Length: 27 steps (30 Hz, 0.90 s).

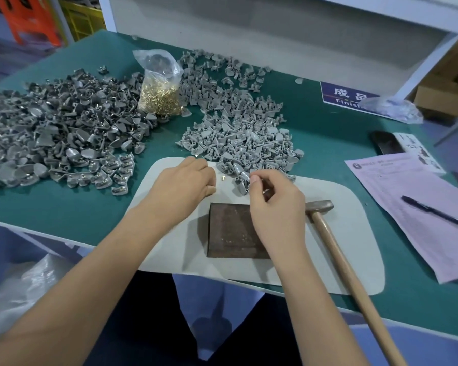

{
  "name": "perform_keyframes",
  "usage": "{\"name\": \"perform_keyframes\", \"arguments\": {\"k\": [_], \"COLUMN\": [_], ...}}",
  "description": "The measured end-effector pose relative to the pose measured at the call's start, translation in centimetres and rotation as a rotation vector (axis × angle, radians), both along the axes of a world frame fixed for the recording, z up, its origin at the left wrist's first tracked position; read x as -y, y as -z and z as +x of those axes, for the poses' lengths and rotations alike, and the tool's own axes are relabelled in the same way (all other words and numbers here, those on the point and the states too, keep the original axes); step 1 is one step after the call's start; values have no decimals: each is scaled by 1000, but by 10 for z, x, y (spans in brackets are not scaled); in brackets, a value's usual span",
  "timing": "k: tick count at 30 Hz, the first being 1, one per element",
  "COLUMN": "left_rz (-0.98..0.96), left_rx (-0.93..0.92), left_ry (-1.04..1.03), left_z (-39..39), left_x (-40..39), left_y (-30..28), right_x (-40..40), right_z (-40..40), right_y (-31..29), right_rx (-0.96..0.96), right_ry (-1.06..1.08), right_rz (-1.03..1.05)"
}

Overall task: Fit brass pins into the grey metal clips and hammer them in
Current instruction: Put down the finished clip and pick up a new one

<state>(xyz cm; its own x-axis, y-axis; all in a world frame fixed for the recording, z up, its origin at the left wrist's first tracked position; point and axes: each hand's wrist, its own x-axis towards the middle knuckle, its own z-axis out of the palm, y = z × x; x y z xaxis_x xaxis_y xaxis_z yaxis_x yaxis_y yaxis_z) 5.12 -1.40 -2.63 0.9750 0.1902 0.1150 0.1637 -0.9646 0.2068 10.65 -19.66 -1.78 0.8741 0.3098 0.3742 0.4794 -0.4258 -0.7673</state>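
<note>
My left hand (pixel 187 182) lies curled, knuckles up, on the grey mat (pixel 354 233); what it holds is hidden. A single brass pin (pixel 223 178) lies on the mat just right of it. My right hand (pixel 274 204) pinches a grey metal clip (pixel 243 184) at the near edge of the light grey clip pile (pixel 238 133). A rusty metal block (pixel 230 231) sits on the mat below both hands. The hammer (pixel 339 249) lies to the right, head by my right wrist. A clear bag of brass pins (pixel 160 93) stands between the piles.
A darker pile of clips with brass pins in them (pixel 56 133) covers the left of the green table (pixel 328 128). At right lie pink paper (pixel 421 202), a black pen (pixel 436 212), a blue sign (pixel 347 95) and crumpled plastic (pixel 391 109).
</note>
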Motion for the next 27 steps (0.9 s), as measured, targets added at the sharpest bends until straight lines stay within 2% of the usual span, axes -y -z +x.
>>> {"name": "perform_keyframes", "arguments": {"k": [3,5,6,8,9,11,14,16,19,20,24,27], "left_rz": [31,-20,-114,-456,-640,-884,-1093,-1126,-1100,-1014,-317,-150], "left_rx": [40,119,171,262,283,263,202,169,136,140,65,-15], "left_ry": [34,23,-4,-62,-72,-87,-106,-130,-99,-75,-80,-128], "left_z": [-2,-4,-4,-4,-3,0,4,7,9,11,22,34], "left_x": [0,2,5,15,21,32,40,39,33,31,34,41], "left_y": [4,3,0,-10,-16,-27,-38,-41,-41,-38,-30,-31], "right_x": [0,0,0,1,1,1,4,6,7,6,5,4], "right_z": [1,2,2,2,2,2,3,4,4,5,6,5], "right_y": [0,1,1,1,1,-2,-4,-5,-5,-4,-3,-3], "right_rx": [3,-4,-13,-36,-43,-52,-92,-115,-147,-160,-206,-191], "right_ry": [-6,-21,-40,-94,-124,-168,-144,-104,-42,-12,94,81], "right_rz": [5,12,20,41,56,118,228,254,258,257,259,196]}}
